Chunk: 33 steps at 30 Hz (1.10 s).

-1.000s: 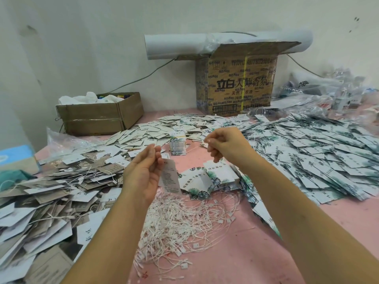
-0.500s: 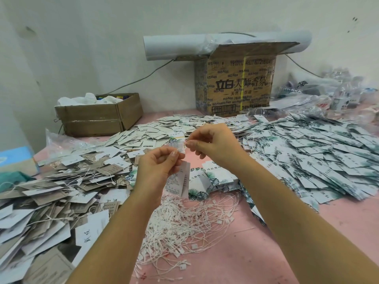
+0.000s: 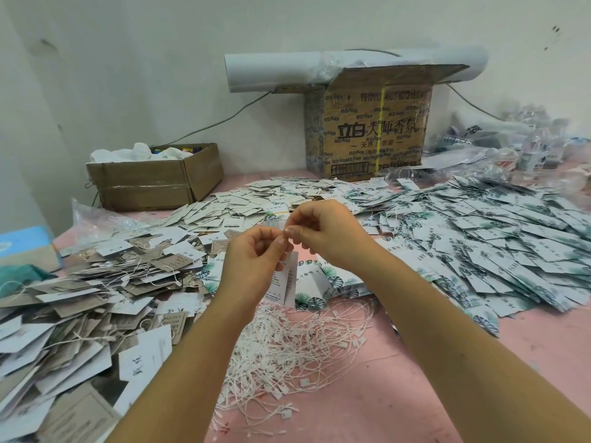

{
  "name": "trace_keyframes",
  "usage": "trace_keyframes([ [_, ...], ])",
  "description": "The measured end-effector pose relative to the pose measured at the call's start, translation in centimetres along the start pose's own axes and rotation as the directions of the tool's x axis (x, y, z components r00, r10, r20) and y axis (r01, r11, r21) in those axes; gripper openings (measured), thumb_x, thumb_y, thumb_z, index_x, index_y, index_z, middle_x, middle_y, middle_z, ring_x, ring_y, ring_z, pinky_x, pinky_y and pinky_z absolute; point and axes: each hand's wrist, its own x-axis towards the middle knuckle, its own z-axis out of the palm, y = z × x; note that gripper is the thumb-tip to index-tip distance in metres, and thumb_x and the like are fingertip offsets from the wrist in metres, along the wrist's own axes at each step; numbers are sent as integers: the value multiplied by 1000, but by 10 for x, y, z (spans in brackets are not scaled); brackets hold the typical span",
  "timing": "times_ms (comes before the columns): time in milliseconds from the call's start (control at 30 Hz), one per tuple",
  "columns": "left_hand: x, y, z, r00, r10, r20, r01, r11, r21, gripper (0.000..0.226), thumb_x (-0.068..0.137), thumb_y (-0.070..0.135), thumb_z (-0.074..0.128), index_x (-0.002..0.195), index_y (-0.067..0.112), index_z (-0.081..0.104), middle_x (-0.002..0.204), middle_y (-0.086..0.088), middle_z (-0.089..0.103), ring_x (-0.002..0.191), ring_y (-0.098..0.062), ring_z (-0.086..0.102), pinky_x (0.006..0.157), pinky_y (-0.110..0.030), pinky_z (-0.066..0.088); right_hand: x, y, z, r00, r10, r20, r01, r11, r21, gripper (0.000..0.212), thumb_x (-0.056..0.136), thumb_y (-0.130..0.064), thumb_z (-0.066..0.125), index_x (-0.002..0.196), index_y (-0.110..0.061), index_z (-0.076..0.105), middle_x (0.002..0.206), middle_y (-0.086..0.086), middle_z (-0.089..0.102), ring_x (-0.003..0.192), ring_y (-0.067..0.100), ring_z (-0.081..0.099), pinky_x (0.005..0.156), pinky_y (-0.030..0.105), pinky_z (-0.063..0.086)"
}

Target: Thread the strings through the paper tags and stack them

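Your left hand is curled, thumb and forefinger pinching the top of one tag, which hangs upright below them at the centre of the frame. Your right hand is curled too, with its thumb and forefinger closed right at the tag's top and touching your left fingertips. Whether a string sits in that pinch is too fine to see, and the tag's hole is hidden behind your fingers. The print on the tag is blurred. Just below your hands, loose strings lie tangled on the pink worktop. A heap of leaf-print tags fills the right of the frame, and a grey and white heap runs off the left and lower edges. At the back stand a printed box with a paper roll across its top, and a low box at the left. The clutter at the upper right is too blurred to make out.
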Motion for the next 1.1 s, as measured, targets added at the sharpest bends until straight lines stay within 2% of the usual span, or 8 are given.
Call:
trace_keyframes([
  [167,0,-3,1,999,51,8,-52,989,139,16,91,8,58,82,21,61,74,2,67,60,1,58,56,-15,49,-1,0,-1,999,33,-19,-32,997,68,13,82,-5,67,74,-14,62,56,-6,58,49,7,55,49,19,49],
  [300,0,-3,2,999,45,9,-46,990,134,16,91,7,58,83,20,61,73,3,67,60,1,58,55,-13,48,-2,1,-4,997,70,-11,-68,985,160,17,80,-1,69,70,-14,62,56,0,60,46,7,55,47,19,49],
  [467,0,0,2,998,56,18,-59,980,190,17,90,8,59,82,22,61,77,2,67,64,2,60,57,-12,46,-1,1,-4,997,75,-16,-72,985,158,20,80,-1,68,68,-16,63,56,1,59,51,15,55,49,22,49],
  [667,-1,2,2,999,40,-9,-37,973,226,18,90,7,59,78,21,60,76,0,67,69,-7,61,62,-22,48,0,0,-2,996,87,7,-87,988,129,20,85,6,59,76,-12,63,61,4,61,53,15,58,56,22,53],
  [800,-1,4,2,999,42,-8,-39,973,228,19,91,8,58,78,21,59,76,0,67,68,-7,60,61,-23,47,-1,1,-4,997,75,17,-77,985,155,19,84,7,59,78,-10,64,66,10,63,55,18,60,58,27,55],
  [900,-1,4,2,999,46,-17,-41,971,235,18,91,8,57,79,21,59,77,-2,67,67,-9,60,60,-23,47,-1,1,-4,998,57,9,-58,987,149,19,84,6,60,77,-11,63,64,7,63,55,17,60,59,29,55],
  [1033,0,6,0,999,41,-14,-37,972,231,15,92,9,57,80,18,60,74,-3,66,55,-3,56,51,-17,46,-1,0,-2,1000,23,3,-23,994,109,20,84,6,60,76,-13,63,59,-3,60,50,7,58,56,22,53],
  [1100,2,8,-2,999,37,7,-38,975,217,14,92,9,57,81,16,60,70,-2,64,48,-1,54,50,-17,47,-2,0,-3,1000,24,11,-25,985,169,20,84,8,60,77,-11,63,59,-2,60,49,4,57,54,20,51],
])
